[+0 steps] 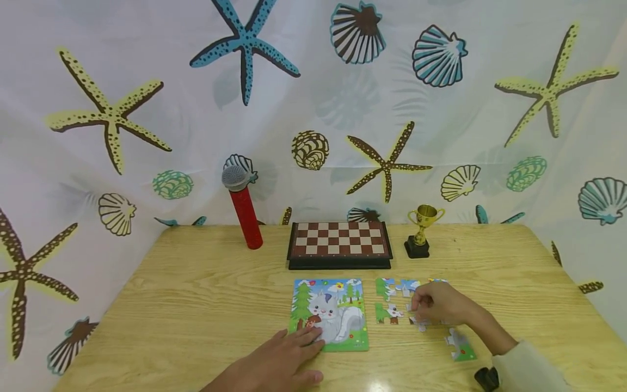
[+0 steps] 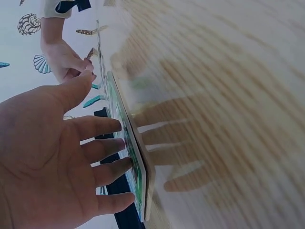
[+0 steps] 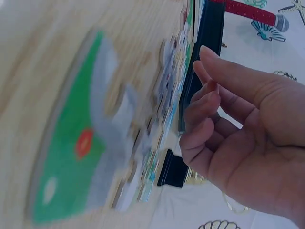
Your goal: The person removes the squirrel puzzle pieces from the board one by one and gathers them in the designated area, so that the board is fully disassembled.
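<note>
My left hand (image 1: 281, 356) lies with its fingers spread over the lower left edge of a squirrel picture board (image 1: 350, 313). In the left wrist view, its fingertips touch the board's face (image 2: 141, 179). My right hand (image 1: 443, 302) hovers above several jigsaw pieces to the right of the board. Seen from the right wrist, this hand (image 3: 238, 109) has loosely bent fingers, with thumb and forefinger close together and no piece visible between them. A green and grey corner piece (image 1: 461, 345) lies below the others, near the right wrist. The right hand hides some pieces.
Behind the board stands a chessboard case (image 1: 338, 242). A red microphone (image 1: 246, 215) stands upright to its left, and a small gold trophy (image 1: 422, 228) on a black base to its right. Patterned cloth (image 1: 196, 136) hangs around the wooden table (image 1: 196, 294).
</note>
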Available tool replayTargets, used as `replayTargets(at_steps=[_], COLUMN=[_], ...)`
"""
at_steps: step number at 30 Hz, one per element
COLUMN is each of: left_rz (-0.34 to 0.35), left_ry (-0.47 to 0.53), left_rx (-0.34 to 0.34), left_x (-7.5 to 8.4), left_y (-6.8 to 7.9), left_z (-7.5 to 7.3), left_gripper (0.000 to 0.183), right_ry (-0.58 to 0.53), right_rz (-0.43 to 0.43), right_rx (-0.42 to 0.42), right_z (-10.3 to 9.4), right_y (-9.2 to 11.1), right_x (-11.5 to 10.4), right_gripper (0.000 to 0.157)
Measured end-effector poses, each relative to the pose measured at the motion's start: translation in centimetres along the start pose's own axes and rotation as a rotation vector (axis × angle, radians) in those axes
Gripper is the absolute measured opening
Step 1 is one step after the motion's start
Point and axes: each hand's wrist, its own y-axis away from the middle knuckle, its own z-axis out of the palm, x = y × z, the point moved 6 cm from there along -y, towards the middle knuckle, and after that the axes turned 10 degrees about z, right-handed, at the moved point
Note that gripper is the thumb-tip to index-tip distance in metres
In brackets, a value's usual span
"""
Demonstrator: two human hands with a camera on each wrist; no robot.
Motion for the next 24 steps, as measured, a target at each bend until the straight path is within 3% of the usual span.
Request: replayTargets(at_steps=[8, 16, 24], left_rz=[-0.006, 0.001, -0.006], left_ry=[0.003, -0.036, -0.008], left_rx=[0.009, 0.051, 0.039], left_x=[-0.1, -0.7, -0.9], left_y=[0.6, 1.4, 1.6], left_z=[-0.1, -0.3, -0.3], left_gripper=[0.065, 0.065, 0.067], right_ry=[-0.016, -0.055, 0.008], right_rz=[-0.083, -0.076, -0.109], right_rx=[0.036, -0.025, -0.032], right_z=[2.3, 5.0, 7.6], right_y=[-2.8, -4.8, -6.1], right_x=[-3.2, -6.5, -9.1], right_gripper=[0.011, 0.013, 0.007])
